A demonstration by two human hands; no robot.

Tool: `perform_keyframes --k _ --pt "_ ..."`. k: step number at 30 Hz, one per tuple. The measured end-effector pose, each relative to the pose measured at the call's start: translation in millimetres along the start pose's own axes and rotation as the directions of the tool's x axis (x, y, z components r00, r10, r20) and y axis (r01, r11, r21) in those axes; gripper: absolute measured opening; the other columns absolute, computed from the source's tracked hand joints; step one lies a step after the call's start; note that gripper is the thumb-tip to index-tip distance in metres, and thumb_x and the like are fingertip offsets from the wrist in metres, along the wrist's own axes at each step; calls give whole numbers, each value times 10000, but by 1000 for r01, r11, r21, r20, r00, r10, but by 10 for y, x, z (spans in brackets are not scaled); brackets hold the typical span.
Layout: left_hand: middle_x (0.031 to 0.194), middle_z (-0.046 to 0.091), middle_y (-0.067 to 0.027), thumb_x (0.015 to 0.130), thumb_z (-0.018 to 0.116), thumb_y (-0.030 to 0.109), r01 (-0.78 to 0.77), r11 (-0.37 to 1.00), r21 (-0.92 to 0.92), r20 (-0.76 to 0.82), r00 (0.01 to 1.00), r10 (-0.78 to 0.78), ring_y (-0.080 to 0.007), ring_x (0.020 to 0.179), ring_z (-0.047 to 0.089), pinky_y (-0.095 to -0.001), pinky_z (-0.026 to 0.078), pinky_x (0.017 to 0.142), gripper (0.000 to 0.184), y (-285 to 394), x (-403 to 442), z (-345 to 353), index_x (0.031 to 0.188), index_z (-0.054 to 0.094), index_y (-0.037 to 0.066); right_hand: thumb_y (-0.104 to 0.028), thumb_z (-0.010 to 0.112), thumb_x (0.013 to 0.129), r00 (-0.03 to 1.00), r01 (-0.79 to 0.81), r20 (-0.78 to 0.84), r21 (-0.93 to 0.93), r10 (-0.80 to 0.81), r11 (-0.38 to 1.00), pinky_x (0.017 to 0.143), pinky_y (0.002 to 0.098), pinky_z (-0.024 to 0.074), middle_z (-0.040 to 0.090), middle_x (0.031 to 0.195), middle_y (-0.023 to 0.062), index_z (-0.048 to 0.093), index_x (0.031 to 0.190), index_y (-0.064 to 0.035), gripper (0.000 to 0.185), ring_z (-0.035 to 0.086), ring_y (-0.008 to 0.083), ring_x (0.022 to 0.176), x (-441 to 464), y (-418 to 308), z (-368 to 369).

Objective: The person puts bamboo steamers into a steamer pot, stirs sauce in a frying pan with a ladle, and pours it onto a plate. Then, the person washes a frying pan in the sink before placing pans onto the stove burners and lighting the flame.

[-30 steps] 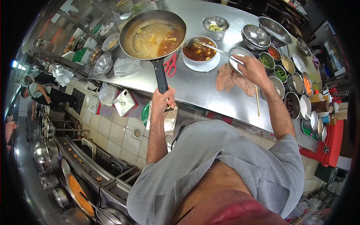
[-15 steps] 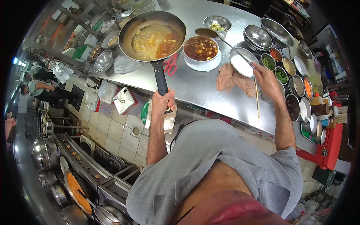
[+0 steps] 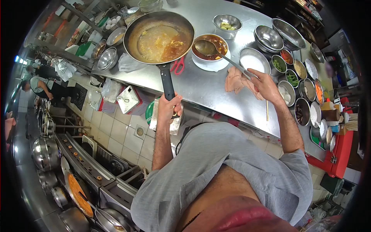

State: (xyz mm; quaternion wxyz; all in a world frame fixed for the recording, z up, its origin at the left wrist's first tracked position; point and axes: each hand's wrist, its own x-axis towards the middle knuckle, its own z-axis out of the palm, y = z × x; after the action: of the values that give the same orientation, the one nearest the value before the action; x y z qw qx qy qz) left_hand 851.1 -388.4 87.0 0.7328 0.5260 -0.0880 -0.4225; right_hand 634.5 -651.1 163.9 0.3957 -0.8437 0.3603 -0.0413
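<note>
My left hand [image 3: 169, 108] is wrapped round the black handle of a frying pan [image 3: 145, 42], which holds yellowish broth with some red-brown sauce. In my right hand [image 3: 263, 83] is the handle of a metal ladle [image 3: 206, 48]. The ladle's bowl is over the left part of a white bowl [image 3: 217, 65] of brown soup with yellow bits, which stands on a white plate. Right of it is a metal bowl of white powder or liquid [image 3: 253, 62]. A pinkish cloth [image 3: 234, 80] lies just below these bowls.
Red scissors [image 3: 178, 66] lie beside the pan. Many small ingredient bowls [image 3: 292, 78] and stacked metal bowls [image 3: 269, 37] stand at the right. A yellow stick [image 3: 267, 111] lies near the table edge. Another person [image 3: 44, 87] stands far left, past a stove [image 3: 83, 164].
The ladle was in the soup, then rose above and behind the bowl, and is now back over the soup. The pan stays in my left hand.
</note>
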Motion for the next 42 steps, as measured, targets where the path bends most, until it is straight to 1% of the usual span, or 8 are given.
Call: perform_keyframes --k 6,12,14,17,24,29,36,42 --pt "593 431 -1 784 595 -9 9 1000 -1 -17 1000 -9 -63 395 398 -245 356 338 189 -4 -17 12 868 432 37 -134 468 875 1000 24 -10 -28 -24 999 491 263 389 480 551 11 507 1266 -18 409 444 85 494 83 17 -20" --pt "590 427 -1 781 595 -10 8 1000 0 -21 1000 -8 -63 395 395 -245 349 340 190 15 -33 36 862 431 43 -114 459 869 995 -94 28 35 93 995 483 260 376 480 567 14 524 1241 -6 393 453 83 517 150 6 -85" --pt "589 426 0 781 595 -10 11 1000 1 -25 1000 -11 -63 395 395 -245 348 341 190 10 -34 40 860 431 44 -121 477 883 980 -189 97 211 172 959 350 222 236 426 531 -26 501 1276 -63 398 342 37 391 193 65 -105" --pt "588 426 1 781 591 -11 7 1000 -1 -20 1000 -7 -62 394 393 -245 349 342 186 -4 -25 31 857 430 43 -121 479 888 965 -248 162 312 206 917 330 217 189 425 539 -30 494 1275 -67 391 313 28 377 250 165 -117" --pt "584 425 3 787 595 -3 4 1000 1 -17 1000 -4 -59 399 396 -240 350 342 180 -40 -9 29 839 429 43 -96 463 891 938 -332 242 422 248 844 325 203 175 426 542 -25 484 1244 -29 360 273 31 357 281 117 -210" --pt "584 430 2 787 600 1 8 1000 2 -36 999 -8 -60 401 403 -237 355 340 177 -48 -10 44 825 432 41 -58 400 908 912 -399 369 689 181 605 286 185 167 422 540 -23 483 1174 32 293 256 16 328 301 83 -306" --pt "588 437 -3 786 607 10 -2 1000 6 -39 999 2 -62 405 416 -237 366 338 171 -34 -7 64 813 441 44 -81 406 926 931 -356 333 728 152 586 275 170 154 423 553 -35 475 1180 34 288 230 -5 324 237 12 -409" --pt "591 439 -3 784 607 9 -1 1000 0 -22 1000 1 -64 406 415 -241 372 340 168 -62 21 31 805 444 46 -120 514 903 973 -231 173 701 153 675 290 166 156 414 563 -48 448 1218 23 352 248 -16 351 149 -161 -536"
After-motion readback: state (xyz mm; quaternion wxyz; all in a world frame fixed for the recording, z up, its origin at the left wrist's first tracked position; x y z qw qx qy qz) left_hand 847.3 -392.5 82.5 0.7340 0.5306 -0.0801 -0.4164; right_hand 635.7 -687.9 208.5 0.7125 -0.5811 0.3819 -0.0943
